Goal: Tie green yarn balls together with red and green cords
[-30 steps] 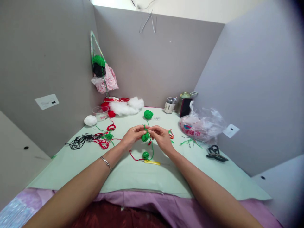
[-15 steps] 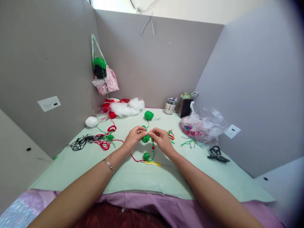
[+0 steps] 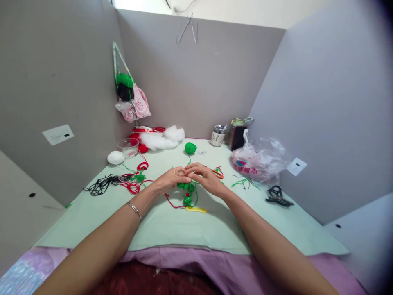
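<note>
Hands are lower than half a second ago. The left hand and the right hand now sit close above the mat, whereas before they were raised with the green knotted piece pinched up between the fingertips. That piece has dropped with them: it now lies just under the point where the two hands meet, near the centre of the mat and directly above the second green knot.

Grip state: both hands are closed to a narrow pinch, the fingertips of one touching those of the other. The right fingers reach over the left fingertips. Whether a cord runs between the fingertips cannot be told at this size.

A yellow tool lies just in front of the second green knot, with a red cord leading off to its left. Neither has moved.

Surrounding items, unchanged:
- green yarn ball, behind the hands;
- black cord tangle and red cord tangle, to the left;
- plastic bag and black clip, to the right;
- white stuffing at the back wall.
</note>
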A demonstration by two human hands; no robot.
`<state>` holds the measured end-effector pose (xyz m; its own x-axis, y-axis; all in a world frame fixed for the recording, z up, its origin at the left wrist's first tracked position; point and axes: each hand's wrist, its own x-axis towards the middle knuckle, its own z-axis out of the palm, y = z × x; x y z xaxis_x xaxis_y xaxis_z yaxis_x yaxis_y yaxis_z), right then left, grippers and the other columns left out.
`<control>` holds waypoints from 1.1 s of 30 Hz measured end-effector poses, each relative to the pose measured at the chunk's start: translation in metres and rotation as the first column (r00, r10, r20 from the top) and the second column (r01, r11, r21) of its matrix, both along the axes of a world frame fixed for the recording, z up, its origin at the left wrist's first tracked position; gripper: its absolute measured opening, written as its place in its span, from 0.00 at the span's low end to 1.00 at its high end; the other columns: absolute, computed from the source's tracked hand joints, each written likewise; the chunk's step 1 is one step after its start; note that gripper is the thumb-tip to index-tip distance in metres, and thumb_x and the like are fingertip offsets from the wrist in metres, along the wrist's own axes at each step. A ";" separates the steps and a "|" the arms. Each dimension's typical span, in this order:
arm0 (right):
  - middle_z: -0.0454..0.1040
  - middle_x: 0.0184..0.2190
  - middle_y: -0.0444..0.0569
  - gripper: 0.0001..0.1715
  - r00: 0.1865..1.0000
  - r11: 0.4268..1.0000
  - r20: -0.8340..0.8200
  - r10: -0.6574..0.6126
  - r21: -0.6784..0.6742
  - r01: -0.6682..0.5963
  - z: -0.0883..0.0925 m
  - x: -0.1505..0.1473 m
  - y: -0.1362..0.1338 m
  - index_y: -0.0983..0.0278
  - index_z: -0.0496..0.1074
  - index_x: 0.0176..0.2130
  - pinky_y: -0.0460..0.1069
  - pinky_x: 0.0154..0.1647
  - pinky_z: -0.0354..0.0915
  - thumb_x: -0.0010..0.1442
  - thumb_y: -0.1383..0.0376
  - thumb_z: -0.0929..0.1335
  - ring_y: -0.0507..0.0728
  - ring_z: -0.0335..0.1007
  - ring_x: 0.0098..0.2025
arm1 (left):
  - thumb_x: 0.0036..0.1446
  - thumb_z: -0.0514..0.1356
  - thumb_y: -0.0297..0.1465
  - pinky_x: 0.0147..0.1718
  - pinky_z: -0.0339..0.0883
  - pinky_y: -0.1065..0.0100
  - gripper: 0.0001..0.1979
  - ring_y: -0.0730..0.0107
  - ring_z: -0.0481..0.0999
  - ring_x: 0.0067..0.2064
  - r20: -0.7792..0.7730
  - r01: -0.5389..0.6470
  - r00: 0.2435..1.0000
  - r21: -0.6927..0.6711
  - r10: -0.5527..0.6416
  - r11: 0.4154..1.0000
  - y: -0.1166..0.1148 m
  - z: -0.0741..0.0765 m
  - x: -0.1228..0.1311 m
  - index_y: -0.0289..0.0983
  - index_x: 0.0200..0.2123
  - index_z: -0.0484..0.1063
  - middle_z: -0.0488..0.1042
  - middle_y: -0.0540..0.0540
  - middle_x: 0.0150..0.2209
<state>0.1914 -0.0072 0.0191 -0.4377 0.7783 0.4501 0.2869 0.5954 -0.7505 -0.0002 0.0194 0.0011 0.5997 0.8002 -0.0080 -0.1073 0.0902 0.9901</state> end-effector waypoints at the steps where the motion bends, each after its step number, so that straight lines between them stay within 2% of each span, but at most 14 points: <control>1: 0.73 0.49 0.53 0.16 1.000 1.000 0.015 0.015 -0.009 -0.015 0.001 0.001 -0.001 0.59 0.79 0.44 0.56 0.57 0.62 0.65 0.55 0.66 0.59 0.69 0.53 | 0.44 0.72 0.35 0.30 0.52 0.70 0.19 0.74 0.67 0.31 -0.011 -0.004 1.000 -0.003 0.004 1.000 0.000 0.000 -0.001 0.36 0.36 0.68 0.70 0.51 0.29; 4: 0.70 0.52 0.52 0.18 0.992 0.998 0.108 0.068 -0.011 -0.067 0.005 0.003 -0.004 0.55 0.77 0.50 0.56 0.59 0.61 0.67 0.55 0.63 0.58 0.66 0.56 | 0.43 0.72 0.35 0.30 0.52 0.70 0.19 0.74 0.67 0.31 -0.037 -0.004 0.999 0.004 0.004 1.000 0.001 0.001 -0.003 0.35 0.35 0.68 0.70 0.51 0.29; 6: 0.69 0.52 0.52 0.18 0.983 0.995 0.151 0.101 -0.006 -0.101 0.008 0.004 -0.005 0.53 0.76 0.50 0.56 0.59 0.61 0.68 0.55 0.62 0.58 0.66 0.56 | 0.43 0.72 0.34 0.31 0.54 0.70 0.19 0.73 0.68 0.33 -0.033 0.041 0.999 0.020 -0.040 0.999 0.001 0.002 -0.002 0.35 0.37 0.69 0.71 0.50 0.31; 9: 0.70 0.50 0.52 0.15 0.986 0.992 0.119 0.120 -0.037 -0.117 0.008 0.004 -0.004 0.57 0.78 0.43 0.55 0.55 0.63 0.66 0.56 0.64 0.58 0.68 0.53 | 0.43 0.72 0.34 0.32 0.55 0.70 0.21 0.73 0.69 0.33 -0.016 0.100 0.995 0.026 -0.100 0.995 0.000 0.001 -0.002 0.35 0.39 0.71 0.72 0.49 0.33; 11: 0.72 0.47 0.52 0.14 0.992 0.992 0.062 0.106 -0.081 -0.101 0.006 0.003 -0.002 0.60 0.77 0.38 0.54 0.50 0.65 0.64 0.55 0.66 0.58 0.69 0.49 | 0.43 0.72 0.35 0.30 0.53 0.70 0.21 0.74 0.68 0.31 -0.025 0.081 0.996 0.016 -0.081 0.997 0.000 0.000 -0.002 0.35 0.39 0.71 0.72 0.50 0.31; 13: 0.73 0.42 0.51 0.14 0.998 0.992 0.001 0.067 -0.110 -0.066 0.002 0.002 0.001 0.62 0.75 0.35 0.52 0.45 0.66 0.62 0.55 0.67 0.57 0.69 0.45 | 0.44 0.71 0.36 0.29 0.53 0.71 0.20 0.74 0.67 0.30 -0.037 0.056 0.998 0.008 -0.056 0.998 0.000 0.000 -0.003 0.35 0.38 0.70 0.71 0.50 0.29; 17: 0.73 0.35 0.48 0.14 0.989 0.990 -0.106 -0.099 -0.112 0.087 -0.004 0.003 0.009 0.63 0.74 0.32 0.51 0.43 0.64 0.60 0.55 0.69 0.55 0.68 0.40 | 0.48 0.70 0.37 0.32 0.56 0.71 0.17 0.73 0.69 0.31 -0.020 0.069 0.997 -0.001 -0.069 0.998 0.000 0.003 -0.005 0.37 0.37 0.70 0.73 0.49 0.31; 20: 0.72 0.32 0.45 0.14 0.942 0.959 -0.220 -0.254 -0.185 0.215 -0.005 0.008 0.016 0.64 0.73 0.32 0.50 0.41 0.64 0.56 0.55 0.71 0.53 0.66 0.35 | 0.48 0.70 0.36 0.35 0.59 0.70 0.14 0.72 0.70 0.33 0.006 0.099 0.995 -0.016 -0.098 0.995 -0.002 0.006 -0.005 0.36 0.35 0.72 0.74 0.48 0.32; 22: 0.73 0.31 0.45 0.16 0.885 0.929 -0.331 -0.328 -0.281 0.239 -0.003 0.012 0.018 0.64 0.73 0.31 0.50 0.41 0.65 0.53 0.53 0.72 0.52 0.67 0.34 | 0.48 0.70 0.36 0.37 0.61 0.69 0.14 0.71 0.71 0.35 0.017 0.092 0.996 -0.036 -0.091 0.995 -0.003 0.006 -0.004 0.36 0.36 0.73 0.74 0.47 0.33; 24: 0.74 0.32 0.47 0.19 0.834 0.904 -0.440 -0.334 -0.400 0.152 0.000 0.014 0.017 0.63 0.71 0.32 0.49 0.41 0.66 0.50 0.51 0.73 0.53 0.69 0.35 | 0.48 0.70 0.36 0.37 0.61 0.70 0.15 0.70 0.72 0.36 0.027 0.079 0.997 -0.049 -0.078 0.996 -0.004 0.005 -0.004 0.37 0.38 0.73 0.74 0.47 0.34; 26: 0.75 0.33 0.47 0.22 0.807 0.868 -0.517 -0.285 -0.497 -0.011 0.003 0.012 0.013 0.62 0.69 0.33 0.49 0.39 0.68 0.49 0.50 0.75 0.53 0.72 0.36 | 0.49 0.69 0.37 0.37 0.60 0.70 0.15 0.70 0.72 0.37 0.032 0.098 0.995 -0.048 -0.096 0.994 -0.006 0.003 -0.003 0.38 0.38 0.73 0.74 0.46 0.35; 28: 0.74 0.30 0.45 0.22 0.800 0.827 -0.556 -0.223 -0.543 -0.147 0.007 0.007 0.007 0.61 0.67 0.34 0.47 0.34 0.67 0.49 0.51 0.75 0.52 0.71 0.33 | 0.50 0.69 0.36 0.37 0.60 0.70 0.14 0.70 0.72 0.38 0.027 0.129 0.991 -0.042 -0.128 0.991 -0.007 0.002 -0.002 0.37 0.38 0.73 0.74 0.46 0.36; 30: 0.67 0.24 0.40 0.21 0.798 0.806 -0.575 -0.180 -0.551 -0.215 0.010 0.003 0.003 0.61 0.66 0.34 0.44 0.27 0.62 0.50 0.51 0.75 0.50 0.67 0.27 | 0.50 0.68 0.35 0.38 0.60 0.70 0.12 0.69 0.72 0.38 0.023 0.140 0.990 -0.044 -0.139 0.989 -0.009 0.002 0.000 0.37 0.37 0.73 0.74 0.45 0.36; 33: 0.60 0.21 0.36 0.20 0.781 0.815 -0.594 -0.193 -0.540 -0.209 0.012 0.002 0.003 0.62 0.64 0.32 0.43 0.18 0.48 0.50 0.54 0.75 0.46 0.51 0.19 | 0.51 0.67 0.34 0.39 0.61 0.69 0.09 0.69 0.72 0.37 0.030 0.131 0.991 -0.046 -0.130 0.990 -0.011 0.003 0.004 0.37 0.34 0.73 0.74 0.46 0.34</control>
<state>0.1937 -0.0046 0.0313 -0.2396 0.9648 0.1084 -0.3418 0.0206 -0.9395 0.0037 0.0082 0.0044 0.6994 0.7142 -0.0269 -0.1177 0.1521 0.9813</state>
